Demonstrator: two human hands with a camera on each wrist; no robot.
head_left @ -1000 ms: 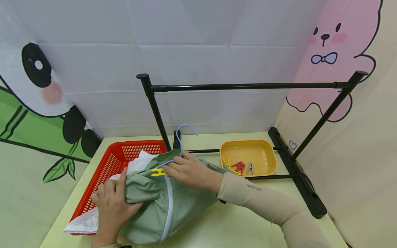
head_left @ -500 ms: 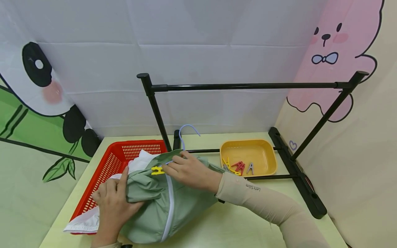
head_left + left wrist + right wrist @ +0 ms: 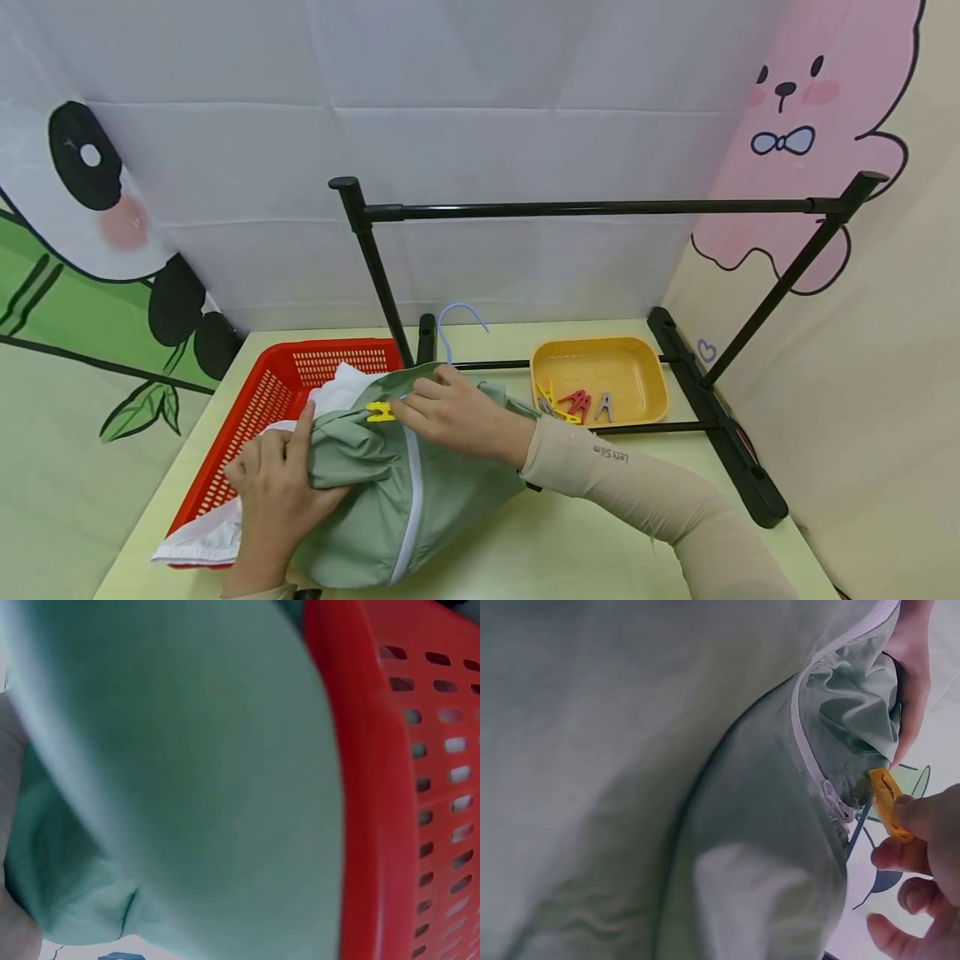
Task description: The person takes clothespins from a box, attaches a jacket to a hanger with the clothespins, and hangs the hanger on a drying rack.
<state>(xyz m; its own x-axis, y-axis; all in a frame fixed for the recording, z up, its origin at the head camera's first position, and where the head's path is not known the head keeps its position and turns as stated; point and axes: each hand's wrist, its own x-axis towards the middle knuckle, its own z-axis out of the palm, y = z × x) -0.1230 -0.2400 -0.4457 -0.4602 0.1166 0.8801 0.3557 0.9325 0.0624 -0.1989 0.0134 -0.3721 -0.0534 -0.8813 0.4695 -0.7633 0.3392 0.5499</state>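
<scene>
A green zip-up jacket [image 3: 465, 479] with a pale zipper lies bunched in front of me, overlapping the basket's right side. My left hand [image 3: 273, 492] grips its gathered cloth between thumb and fingers, the thumb pointing right across it. With thumb and forefinger my right hand [image 3: 468, 421] pinches a yellow clothespin [image 3: 887, 802], whose front end is at the jacket's edge near the zipper pull [image 3: 836, 799]. The blue hook of a hanger [image 3: 444, 333] rises behind the right hand; most of the hanger is hidden in the jacket.
A red slotted basket [image 3: 258, 408] with white cloth [image 3: 345, 387] in it stands on the left. Behind stands a black rack [image 3: 570, 210] with a high crossbar. The yellow tray [image 3: 637, 375] at right holds several clothespins [image 3: 576, 404]. Pale table [image 3: 570, 542] shows in front.
The hanger hook has shifted slightly to the right, and less of the blue hanger shows beside the clothespin. Both hands keep their hold with barely any movement.
</scene>
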